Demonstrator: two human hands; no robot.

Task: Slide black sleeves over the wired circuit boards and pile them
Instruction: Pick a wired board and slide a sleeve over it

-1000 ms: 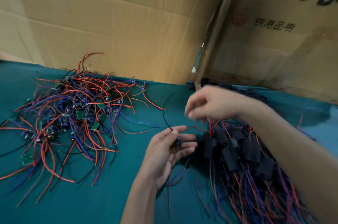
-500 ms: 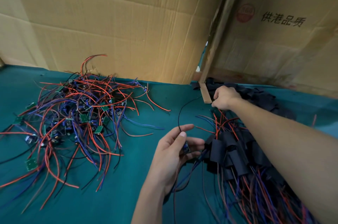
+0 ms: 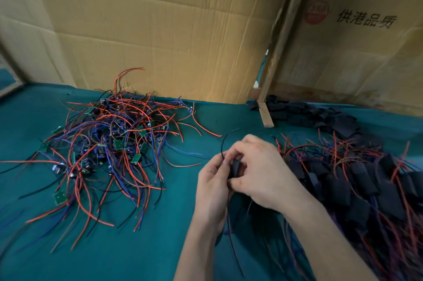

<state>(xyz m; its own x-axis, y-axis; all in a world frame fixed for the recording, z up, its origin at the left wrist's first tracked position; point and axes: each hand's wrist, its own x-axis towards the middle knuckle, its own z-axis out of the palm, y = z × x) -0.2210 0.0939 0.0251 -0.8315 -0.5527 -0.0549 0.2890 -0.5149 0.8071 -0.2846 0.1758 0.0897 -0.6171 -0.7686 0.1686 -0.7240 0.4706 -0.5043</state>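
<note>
Hidden: circuit board inside the hands, not visible.
Left hand [image 3: 214, 185]: curled, gripping wires.
Right hand [image 3: 259, 172]: pinches black sleeve [image 3: 235, 167].
Sleeved pile [image 3: 357, 184]: right, cut off by the frame edge.
Bare boards [image 3: 109, 141]: left.
Desk [image 3: 137, 246]: open near edge.

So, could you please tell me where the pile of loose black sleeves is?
In the head view it lies far right on the green table, against the cardboard, behind the sleeved boards and beside a wooden strip.
</note>
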